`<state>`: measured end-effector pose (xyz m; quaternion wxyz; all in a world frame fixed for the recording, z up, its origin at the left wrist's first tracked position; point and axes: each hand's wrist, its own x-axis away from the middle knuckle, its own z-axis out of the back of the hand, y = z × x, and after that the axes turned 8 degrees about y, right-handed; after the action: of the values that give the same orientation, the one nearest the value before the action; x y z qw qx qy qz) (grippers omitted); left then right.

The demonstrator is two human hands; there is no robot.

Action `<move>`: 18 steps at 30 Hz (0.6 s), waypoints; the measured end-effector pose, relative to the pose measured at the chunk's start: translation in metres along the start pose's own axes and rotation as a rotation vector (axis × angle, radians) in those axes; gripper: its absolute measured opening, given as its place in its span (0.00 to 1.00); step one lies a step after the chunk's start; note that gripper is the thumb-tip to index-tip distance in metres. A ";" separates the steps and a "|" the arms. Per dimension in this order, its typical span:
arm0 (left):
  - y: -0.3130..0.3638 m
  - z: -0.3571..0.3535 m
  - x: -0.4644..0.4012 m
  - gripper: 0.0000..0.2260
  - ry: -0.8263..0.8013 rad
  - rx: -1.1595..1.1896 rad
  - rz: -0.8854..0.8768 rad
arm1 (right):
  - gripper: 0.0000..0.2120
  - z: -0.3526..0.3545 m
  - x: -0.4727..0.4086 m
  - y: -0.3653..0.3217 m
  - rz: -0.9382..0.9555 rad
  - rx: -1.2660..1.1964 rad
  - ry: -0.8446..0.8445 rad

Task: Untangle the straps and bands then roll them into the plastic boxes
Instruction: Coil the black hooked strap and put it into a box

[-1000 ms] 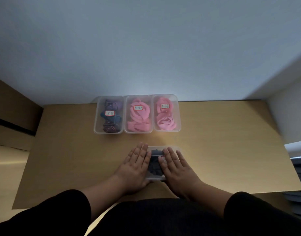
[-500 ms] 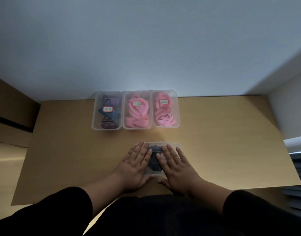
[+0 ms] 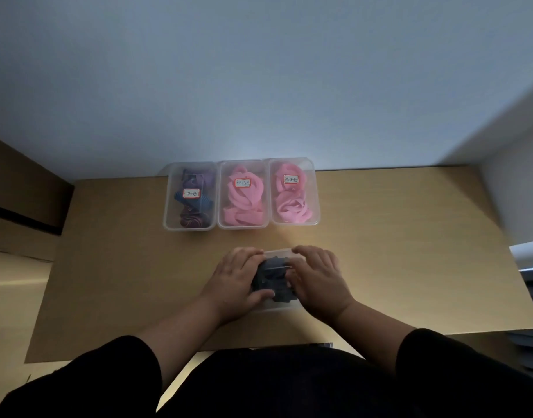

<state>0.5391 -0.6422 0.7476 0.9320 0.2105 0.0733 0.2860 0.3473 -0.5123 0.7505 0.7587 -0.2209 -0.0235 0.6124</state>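
Note:
A clear plastic box (image 3: 278, 253) holding dark blue-grey straps (image 3: 274, 279) sits on the table near me. My left hand (image 3: 235, 282) grips its left side, fingers curled over the far rim and thumb at the near edge. My right hand (image 3: 318, 280) grips its right side the same way. Along the far edge stand three lidded clear boxes in a row: one with purple and blue straps (image 3: 190, 197), one with pink bands (image 3: 243, 195), and another with pink bands (image 3: 293, 192).
The wooden table (image 3: 395, 251) ends at a pale wall behind the three boxes. A brown cabinet (image 3: 20, 191) stands to the left. Stacked dark items (image 3: 530, 300) lie off the table's right edge.
Both hands lay flat over the near box before; now their fingers curl around its far rim and sides.

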 end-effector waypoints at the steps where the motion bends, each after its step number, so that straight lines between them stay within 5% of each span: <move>1: 0.000 0.002 -0.002 0.35 -0.002 0.002 0.022 | 0.16 0.001 -0.006 0.000 -0.081 0.019 -0.018; 8: 0.018 0.010 -0.013 0.37 -0.091 0.114 0.240 | 0.09 0.004 -0.034 0.007 -0.756 -0.391 -0.117; 13: 0.013 0.009 -0.023 0.09 0.088 0.414 0.681 | 0.07 0.006 -0.042 0.007 -0.874 -0.495 -0.182; 18: 0.012 0.005 -0.032 0.09 0.095 0.663 0.909 | 0.10 -0.001 -0.047 0.005 -0.957 -0.536 -0.198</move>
<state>0.5078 -0.6530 0.7576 0.5947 0.4896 0.1030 0.6294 0.3315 -0.5563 0.7587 0.8636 -0.3123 -0.3473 0.1899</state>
